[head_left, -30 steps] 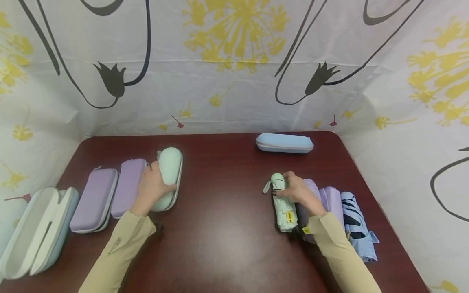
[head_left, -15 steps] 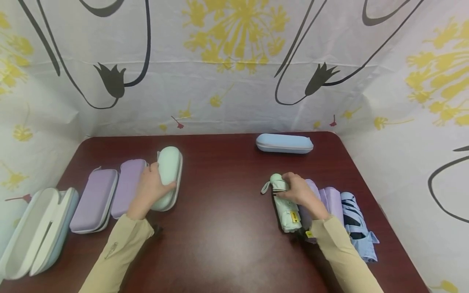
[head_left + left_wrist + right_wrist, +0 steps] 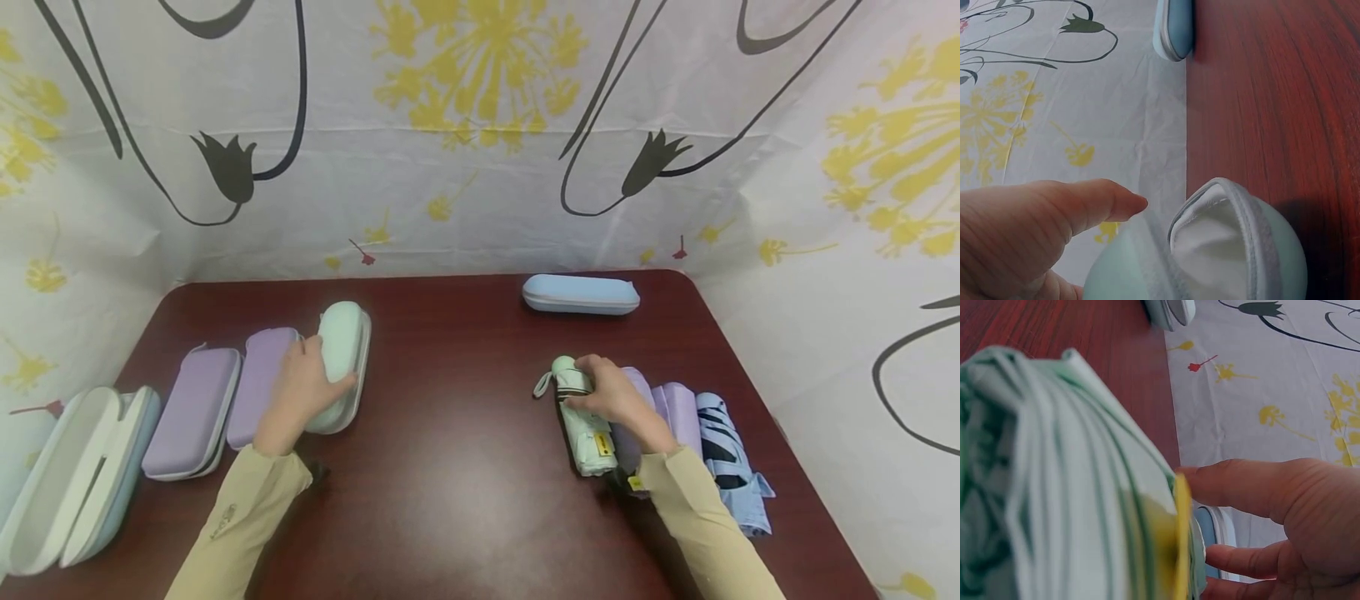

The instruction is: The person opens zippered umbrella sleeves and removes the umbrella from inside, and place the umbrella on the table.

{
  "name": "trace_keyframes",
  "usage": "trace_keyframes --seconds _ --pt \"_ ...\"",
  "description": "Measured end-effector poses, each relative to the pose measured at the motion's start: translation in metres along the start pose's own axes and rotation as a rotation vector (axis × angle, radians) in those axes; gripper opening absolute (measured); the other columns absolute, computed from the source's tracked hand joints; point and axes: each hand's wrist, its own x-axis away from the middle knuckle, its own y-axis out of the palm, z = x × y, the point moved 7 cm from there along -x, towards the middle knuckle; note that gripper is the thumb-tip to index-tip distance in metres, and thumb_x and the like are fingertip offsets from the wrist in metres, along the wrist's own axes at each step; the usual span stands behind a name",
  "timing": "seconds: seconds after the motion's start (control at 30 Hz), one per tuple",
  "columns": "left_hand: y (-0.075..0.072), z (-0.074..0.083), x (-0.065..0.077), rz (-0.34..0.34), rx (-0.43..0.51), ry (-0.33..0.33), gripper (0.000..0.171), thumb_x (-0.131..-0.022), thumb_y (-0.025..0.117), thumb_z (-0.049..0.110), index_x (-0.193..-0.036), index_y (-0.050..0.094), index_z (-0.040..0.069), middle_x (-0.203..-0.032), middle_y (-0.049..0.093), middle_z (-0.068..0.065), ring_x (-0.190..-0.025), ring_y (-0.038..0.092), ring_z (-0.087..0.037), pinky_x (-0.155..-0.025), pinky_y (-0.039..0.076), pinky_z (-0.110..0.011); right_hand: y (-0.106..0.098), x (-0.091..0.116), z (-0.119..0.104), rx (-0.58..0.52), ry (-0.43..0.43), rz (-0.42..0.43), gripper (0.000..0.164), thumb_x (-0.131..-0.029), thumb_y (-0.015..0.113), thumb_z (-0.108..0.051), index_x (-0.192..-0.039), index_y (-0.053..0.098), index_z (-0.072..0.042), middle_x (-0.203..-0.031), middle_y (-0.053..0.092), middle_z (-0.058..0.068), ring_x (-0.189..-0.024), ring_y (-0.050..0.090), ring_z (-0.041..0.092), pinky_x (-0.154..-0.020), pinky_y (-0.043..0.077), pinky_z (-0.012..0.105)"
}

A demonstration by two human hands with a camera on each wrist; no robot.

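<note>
My left hand [image 3: 303,385] lies across a mint green zip case [image 3: 343,346], fingers at its left edge and thumb over its top. In the left wrist view the near end of this case [image 3: 1279,250] gapes, showing a white lining, and the thumb [image 3: 1107,199] is over the lid. My right hand [image 3: 617,393] holds a folded mint green umbrella [image 3: 587,433] from its right side, near its rounded handle end. The right wrist view shows the umbrella's pleated fabric [image 3: 1085,487] close up, with a yellow tag [image 3: 1180,537] beside the thumb.
Two purple cases [image 3: 193,412] and an open blue case [image 3: 90,483] lie at the left. A blue case [image 3: 581,294] sits at the back. Right of the green umbrella lie a dark umbrella [image 3: 626,446], a purple one [image 3: 681,417] and a blue one [image 3: 738,475].
The green umbrella's lower end has swung slightly right, and the right hand has shifted slightly with it. The left hand has stayed at the mint green case, moving only slightly.
</note>
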Motion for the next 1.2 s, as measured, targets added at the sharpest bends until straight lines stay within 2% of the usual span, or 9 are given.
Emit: trace_keyframes --seconds 0.3,0.47,0.63,0.73,0.9,1.07,1.2 --pt "-0.001 0.007 0.004 0.062 -0.051 0.049 0.078 -0.075 0.072 0.027 -0.124 0.036 -0.021 -0.115 0.04 -0.04 -0.107 0.038 -0.055 -0.087 0.036 -0.061 0.001 0.001 0.001 -0.016 -0.018 -0.012 0.06 -0.075 0.076 -0.014 -0.12 0.048 0.012 -0.11 0.055 0.026 -0.095 0.052 0.034 -0.082 0.043 0.048" --pt "-0.004 0.013 0.007 0.074 -0.087 0.068 0.075 -0.075 0.072 0.029 -0.12 0.04 -0.021 -0.113 0.042 -0.04 -0.105 0.039 -0.054 -0.085 0.036 -0.06 0.0 0.001 0.002 -0.039 -0.041 -0.002 0.055 -0.077 0.075 -0.014 -0.118 0.05 0.012 -0.106 0.056 0.025 -0.091 0.052 0.032 -0.078 0.044 0.047" --pt "-0.006 0.025 0.007 0.13 -0.106 0.132 0.073 -0.075 0.072 0.031 -0.12 0.044 -0.018 -0.114 0.046 -0.037 -0.103 0.044 -0.052 -0.084 0.038 -0.059 -0.003 0.0 0.003 -0.075 -0.036 0.011 0.047 -0.082 0.069 -0.016 -0.117 0.051 0.01 -0.11 0.056 0.026 -0.098 0.055 0.036 -0.082 0.045 0.048" --pt "-0.006 0.035 0.006 0.197 -0.031 0.187 0.067 -0.075 0.072 0.027 -0.12 0.047 -0.016 -0.114 0.049 -0.034 -0.103 0.046 -0.049 -0.087 0.039 -0.057 -0.01 -0.001 0.007 -0.107 0.003 0.006 0.049 -0.085 0.067 -0.02 -0.121 0.049 0.008 -0.115 0.056 0.026 -0.105 0.054 0.039 -0.086 0.045 0.049" --pt "0.002 0.053 0.004 0.254 0.199 0.286 0.054 -0.075 0.073 0.015 -0.117 0.053 -0.012 -0.111 0.055 -0.029 -0.1 0.051 -0.042 -0.086 0.041 -0.051 -0.022 -0.008 0.012 -0.14 0.04 0.01 0.054 -0.087 0.065 -0.023 -0.128 0.045 0.005 -0.121 0.053 0.027 -0.11 0.052 0.039 -0.085 0.045 0.049" --pt "0.016 0.068 0.0 0.227 0.356 0.322 0.049 -0.075 0.073 0.01 -0.116 0.055 -0.01 -0.109 0.058 -0.026 -0.095 0.055 -0.039 -0.081 0.045 -0.049 -0.033 -0.023 0.017 -0.161 0.029 0.088 0.052 -0.087 0.065 -0.021 -0.127 0.045 0.006 -0.119 0.054 0.028 -0.108 0.054 0.04 -0.084 0.046 0.049" --pt "0.034 0.074 -0.005 0.156 0.463 0.282 0.048 -0.078 0.071 0.009 -0.119 0.054 -0.008 -0.112 0.057 -0.025 -0.097 0.056 -0.039 -0.083 0.046 -0.049 -0.047 -0.036 0.032 -0.189 0.067 0.233 0.05 -0.087 0.064 -0.017 -0.127 0.046 0.007 -0.116 0.055 0.027 -0.105 0.056 0.039 -0.083 0.047 0.047"
